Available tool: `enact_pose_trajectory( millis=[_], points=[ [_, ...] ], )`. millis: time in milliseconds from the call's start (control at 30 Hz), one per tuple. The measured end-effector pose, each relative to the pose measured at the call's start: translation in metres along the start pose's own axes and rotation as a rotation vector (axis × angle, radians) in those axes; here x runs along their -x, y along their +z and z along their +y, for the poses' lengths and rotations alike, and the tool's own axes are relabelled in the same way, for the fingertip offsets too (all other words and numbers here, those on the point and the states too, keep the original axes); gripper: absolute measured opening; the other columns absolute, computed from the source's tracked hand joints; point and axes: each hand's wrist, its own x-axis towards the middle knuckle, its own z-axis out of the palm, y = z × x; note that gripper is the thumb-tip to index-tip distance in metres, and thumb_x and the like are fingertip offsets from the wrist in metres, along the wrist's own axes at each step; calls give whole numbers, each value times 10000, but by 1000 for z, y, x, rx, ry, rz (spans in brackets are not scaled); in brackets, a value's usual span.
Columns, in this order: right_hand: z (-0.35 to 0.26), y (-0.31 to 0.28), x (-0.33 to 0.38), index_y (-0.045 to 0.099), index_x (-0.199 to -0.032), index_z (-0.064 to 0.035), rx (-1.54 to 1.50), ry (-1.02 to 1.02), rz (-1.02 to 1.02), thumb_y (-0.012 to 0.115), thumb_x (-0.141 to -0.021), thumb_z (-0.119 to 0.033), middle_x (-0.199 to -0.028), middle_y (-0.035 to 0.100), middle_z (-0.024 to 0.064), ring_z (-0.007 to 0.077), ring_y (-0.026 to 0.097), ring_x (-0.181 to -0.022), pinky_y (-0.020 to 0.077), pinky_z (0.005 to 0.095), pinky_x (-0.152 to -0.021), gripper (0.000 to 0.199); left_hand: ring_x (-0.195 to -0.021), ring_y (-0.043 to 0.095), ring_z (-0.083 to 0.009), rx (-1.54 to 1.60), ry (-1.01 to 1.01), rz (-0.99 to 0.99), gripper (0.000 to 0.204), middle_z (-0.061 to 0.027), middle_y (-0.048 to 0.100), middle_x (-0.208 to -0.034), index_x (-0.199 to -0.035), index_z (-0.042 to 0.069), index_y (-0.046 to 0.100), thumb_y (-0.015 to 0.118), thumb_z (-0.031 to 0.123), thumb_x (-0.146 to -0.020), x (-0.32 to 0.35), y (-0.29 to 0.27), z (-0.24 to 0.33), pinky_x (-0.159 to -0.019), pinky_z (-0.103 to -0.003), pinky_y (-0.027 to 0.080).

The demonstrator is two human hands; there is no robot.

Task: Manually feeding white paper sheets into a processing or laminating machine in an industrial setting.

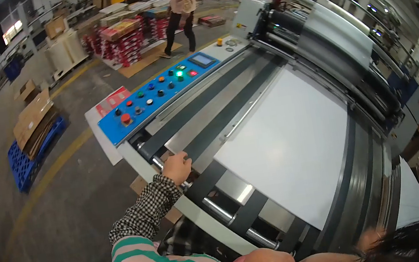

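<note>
A large white sheet lies on the dark belts of a feeding machine, its far end close to the rollers. My left hand, below a black-and-white checked sleeve, rests at the machine's near edge beside a belt and a metal roller. Its fingers are loosely bent and apart, with nothing visible in them. The white sheet is to its right, untouched by it. Low on the right, a blurred skin-coloured patch by the machine's edge appears to be my right hand; its fingers cannot be made out.
A blue control panel with coloured buttons runs along the machine's left side. Big rollers stand at its far end. Another person stands beyond the panel, near stacked sheets. Cardboard lies on a blue pallet at left.
</note>
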Motion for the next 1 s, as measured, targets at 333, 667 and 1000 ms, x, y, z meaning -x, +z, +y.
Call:
enact_pose_trajectory(
  millis=[333, 667, 1000],
  points=[
    [92, -120, 104, 488, -974, 31, 624, 940, -640, 485, -726, -202, -950, 511, 203, 327, 450, -912, 349, 459, -785, 339, -729, 582, -291, 187, 307, -350, 264, -164, 596, -798, -906, 18, 574, 493, 224, -764, 45, 83, 67, -641, -350, 469],
    [-215, 87, 138, 505, -944, 123, -296, 450, -663, 416, -845, -255, -999, 507, 254, 366, 436, -1004, 331, 381, -879, 401, -951, 518, -309, -9, 552, -1011, 373, -215, 533, -1022, -1079, -4, 491, 454, 132, -733, 163, 142, 93, -813, -363, 415],
    [-180, 45, 131, 358, -1235, -65, 228, 617, -747, 431, -838, -302, -1347, 217, 128, 275, 198, -1239, 76, 444, -1018, 469, -781, 557, -334, 385, 58, -450, 253, -211, 576, -803, -885, -20, 560, 476, 59, -660, 56, 104, -13, -697, -385, 438]
  ],
)
